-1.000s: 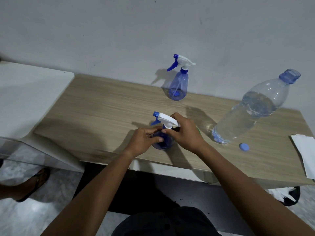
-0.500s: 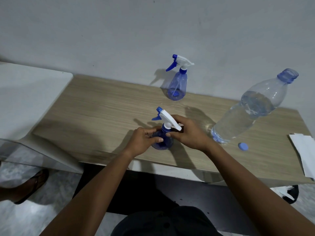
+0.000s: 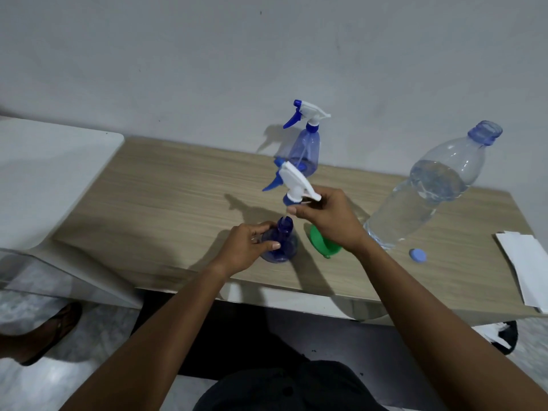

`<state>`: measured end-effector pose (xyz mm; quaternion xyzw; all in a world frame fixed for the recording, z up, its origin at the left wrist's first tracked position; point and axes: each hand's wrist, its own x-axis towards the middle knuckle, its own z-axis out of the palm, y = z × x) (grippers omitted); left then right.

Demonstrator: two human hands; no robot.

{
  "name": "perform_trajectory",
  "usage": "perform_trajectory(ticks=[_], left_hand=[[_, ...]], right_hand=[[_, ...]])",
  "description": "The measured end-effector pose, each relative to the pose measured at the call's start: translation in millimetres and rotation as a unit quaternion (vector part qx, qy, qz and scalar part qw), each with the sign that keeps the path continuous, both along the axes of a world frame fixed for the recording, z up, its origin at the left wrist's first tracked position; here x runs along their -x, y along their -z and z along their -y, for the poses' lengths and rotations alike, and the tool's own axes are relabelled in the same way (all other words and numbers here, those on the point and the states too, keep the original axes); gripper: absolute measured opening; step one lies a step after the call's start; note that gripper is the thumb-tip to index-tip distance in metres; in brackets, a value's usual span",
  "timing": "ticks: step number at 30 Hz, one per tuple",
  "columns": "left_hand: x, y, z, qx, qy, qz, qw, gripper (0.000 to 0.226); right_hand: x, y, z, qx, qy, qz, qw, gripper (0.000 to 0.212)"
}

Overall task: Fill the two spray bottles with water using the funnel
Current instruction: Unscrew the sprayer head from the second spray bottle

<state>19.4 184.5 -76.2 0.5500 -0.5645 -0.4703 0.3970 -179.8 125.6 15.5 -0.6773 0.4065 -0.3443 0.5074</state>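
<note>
A small blue spray bottle (image 3: 281, 247) stands near the table's front edge with its neck open. My left hand (image 3: 247, 247) grips its body from the left. Above it my right hand (image 3: 327, 219) holds the white and blue trigger head (image 3: 292, 183), lifted off, its thin dip tube still reaching into the neck. A green funnel (image 3: 321, 243) lies on the table just right of the bottle, partly hidden under my right hand. A second spray bottle (image 3: 305, 146) with its head on stands at the back by the wall.
A large clear water bottle (image 3: 427, 191), uncapped and part full, stands at the right; its blue cap (image 3: 417, 256) lies in front of it. White paper (image 3: 527, 274) sits at the table's right edge. A white surface (image 3: 44, 179) adjoins the wooden table (image 3: 166, 203) on the left.
My right hand has unscrewed the trigger head and raised it off the near bottle, uncovering the green funnel. My left hand has kept hold of the bottle.
</note>
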Motion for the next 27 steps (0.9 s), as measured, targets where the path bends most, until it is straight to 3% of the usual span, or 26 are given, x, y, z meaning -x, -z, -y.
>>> perform_trajectory(ticks=[3,7,10,14,20,27], left_hand=[[-1,-7,4,0.0,0.03,0.051,0.998,0.051],[2,-18,11,-0.003,0.055,0.139,0.989,0.024],[4,-20,14,-0.009,0.047,0.138,0.989,0.019],[5,-21,14,-0.022,0.043,0.126,0.991,0.033],[6,-23,14,-0.024,0.043,0.128,0.991,0.037],[6,-20,13,-0.038,0.041,0.126,0.99,0.04]], right_hand=[[3,-30,8,-0.006,0.013,0.034,0.999,0.024],[7,-60,22,0.028,0.033,0.064,0.997,0.016],[12,-73,34,0.068,0.06,0.065,0.994,0.019],[20,-52,54,0.1,0.108,-0.025,0.989,0.024],[27,12,74,0.099,0.162,-0.236,0.953,0.035],[26,45,91,0.069,0.138,-0.377,0.913,0.027]])
